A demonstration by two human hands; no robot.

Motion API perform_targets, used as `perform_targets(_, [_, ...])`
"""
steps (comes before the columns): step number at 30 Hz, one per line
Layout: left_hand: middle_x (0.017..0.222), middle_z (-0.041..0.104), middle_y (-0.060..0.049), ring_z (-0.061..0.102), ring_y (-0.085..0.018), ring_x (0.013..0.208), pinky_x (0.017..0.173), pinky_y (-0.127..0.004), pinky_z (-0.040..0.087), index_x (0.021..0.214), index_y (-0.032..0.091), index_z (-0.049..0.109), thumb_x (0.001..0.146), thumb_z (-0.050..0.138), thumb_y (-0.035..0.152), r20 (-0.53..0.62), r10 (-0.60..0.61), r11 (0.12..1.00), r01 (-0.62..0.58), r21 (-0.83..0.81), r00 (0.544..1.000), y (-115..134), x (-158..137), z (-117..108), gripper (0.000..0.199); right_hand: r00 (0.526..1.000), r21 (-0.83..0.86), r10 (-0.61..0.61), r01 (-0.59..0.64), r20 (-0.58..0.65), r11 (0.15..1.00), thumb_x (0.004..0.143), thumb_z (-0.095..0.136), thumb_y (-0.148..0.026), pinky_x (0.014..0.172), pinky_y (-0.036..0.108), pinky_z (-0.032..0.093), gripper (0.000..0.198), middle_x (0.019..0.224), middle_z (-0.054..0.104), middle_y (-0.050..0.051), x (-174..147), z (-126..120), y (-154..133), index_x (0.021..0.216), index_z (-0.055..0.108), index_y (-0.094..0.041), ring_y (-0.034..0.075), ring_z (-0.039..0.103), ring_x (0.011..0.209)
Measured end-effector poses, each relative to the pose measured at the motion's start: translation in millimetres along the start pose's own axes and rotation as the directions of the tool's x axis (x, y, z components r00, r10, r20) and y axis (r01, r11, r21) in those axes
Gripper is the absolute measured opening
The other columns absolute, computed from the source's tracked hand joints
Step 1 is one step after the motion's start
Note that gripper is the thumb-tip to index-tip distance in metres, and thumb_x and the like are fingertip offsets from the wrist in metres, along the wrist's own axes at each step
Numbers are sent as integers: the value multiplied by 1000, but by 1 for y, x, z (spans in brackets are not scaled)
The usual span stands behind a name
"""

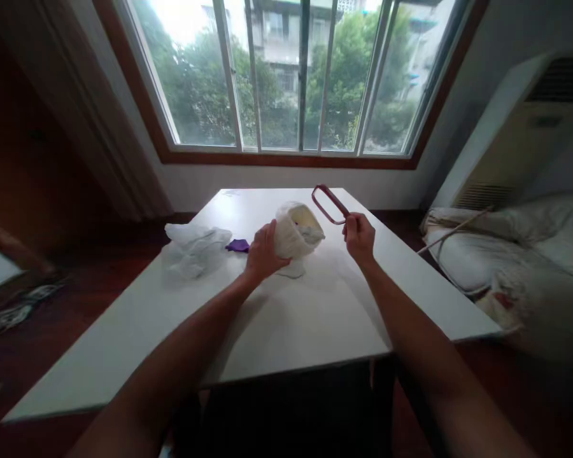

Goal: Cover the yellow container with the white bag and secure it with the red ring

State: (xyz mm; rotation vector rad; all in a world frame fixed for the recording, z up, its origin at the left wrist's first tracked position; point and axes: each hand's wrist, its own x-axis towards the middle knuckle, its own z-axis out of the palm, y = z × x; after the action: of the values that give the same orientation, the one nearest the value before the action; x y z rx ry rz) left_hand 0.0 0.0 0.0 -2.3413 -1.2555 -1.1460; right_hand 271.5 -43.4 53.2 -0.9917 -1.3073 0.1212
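Note:
My left hand point(263, 253) grips the side of a white bowl-like container point(290, 236) that appears wrapped in thin plastic. It is tilted, its pale yellowish opening turned to the right, with crumpled whitish material inside. My right hand point(360, 236) is closed on the near end of a dark red, rounded rectangular frame point(335, 202), raised above the table to the container's right. Whether the frame's middle is open or clear is hard to tell. Left of my left hand lies a small purple piece point(237, 245), perhaps cloth, beside a crumpled translucent plastic bag point(195, 245).
The white table point(286, 324) narrows toward a window point(286, 83) with a brown frame. White sacks point(525, 242) with a thin stick across them lie at the right, below a tall air conditioner point(520, 133). A curtain point(109, 127) hangs at the left.

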Motion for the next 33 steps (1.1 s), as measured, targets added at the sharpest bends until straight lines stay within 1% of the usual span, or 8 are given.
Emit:
perform_targets(7, [147, 36, -19, 38, -40, 134, 112, -52, 38, 156, 17, 5, 62, 82, 47, -1, -6, 999, 6, -39, 1000, -2, -4, -3, 124, 992, -37, 123, -124, -30, 992, 96, 42, -57, 44, 20, 37, 43, 57, 54, -5, 13, -13, 38, 90, 59, -18, 8, 46, 42])
perform_targets(10, [148, 36, -19, 39, -40, 134, 110, -52, 38, 156, 18, 6, 62, 82, 47, 9, -24, 998, 24, -57, 1000, 0, -3, -4, 125, 982, -167, 186, -185, -6, 969, 94, 46, -56, 47, 21, 40, 41, 64, 63, -2, 18, -23, 59, 93, 60, -18, 9, 51, 44])
perform_targets(13, [148, 36, -18, 38, -40, 135, 111, -52, 38, 156, 18, 7, 61, 83, 47, 9, -42, 997, 43, -70, 999, 2, -2, -3, 125, 964, -425, 262, -222, 38, 877, 91, 53, -49, 60, 24, 47, 33, 72, 70, 2, 21, -33, 80, 96, 65, -19, 14, 62, 60])
perform_targets(16, [148, 36, -19, 38, -40, 134, 111, -52, 38, 156, 18, 7, 61, 83, 46, 5, -66, 994, 66, -82, 998, 2, -2, -3, 124, 935, -666, 350, -230, 50, 710, 89, 58, -43, 74, 30, 49, 25, 81, 74, 5, 23, -41, 97, 95, 69, -21, 21, 68, 81])
perform_targets(19, [148, 36, -18, 38, -39, 134, 110, -53, 38, 156, 19, 7, 61, 82, 47, 1, -99, 990, 99, -101, 995, 2, -2, -2, 124, 905, -793, 424, -231, 38, 564, 88, 59, -42, 79, 35, 49, 24, 91, 75, 9, 25, -46, 108, 95, 71, -22, 25, 68, 91])
perform_targets(21, [148, 35, -18, 38, -39, 135, 110, -53, 39, 156, 19, 7, 61, 83, 48, 0, -134, 984, 133, -118, 991, 2, -1, -1, 125, 881, -831, 471, -238, 33, 503, 87, 60, -42, 80, 36, 49, 25, 95, 74, 10, 26, -48, 113, 95, 72, -22, 26, 67, 94])
perform_targets(29, [144, 40, -18, 41, -39, 134, 107, -53, 42, 156, 21, 6, 58, 83, 50, 11, -373, 897, 364, -251, 928, -5, 0, 6, 129, 847, -865, 532, -256, 14, 430, 83, 64, -42, 81, 33, 49, 25, 101, 73, 12, 21, -54, 128, 93, 74, -21, 25, 67, 96])
perform_targets(33, [146, 37, -19, 39, -39, 136, 111, -52, 38, 156, 21, 7, 58, 83, 52, 39, -437, 848, 427, -314, 898, -10, -2, 8, 128, 828, -880, 558, -226, 53, 418, 81, 65, -45, 83, 33, 48, 27, 99, 74, 11, 20, -55, 131, 90, 75, -21, 24, 68, 97])
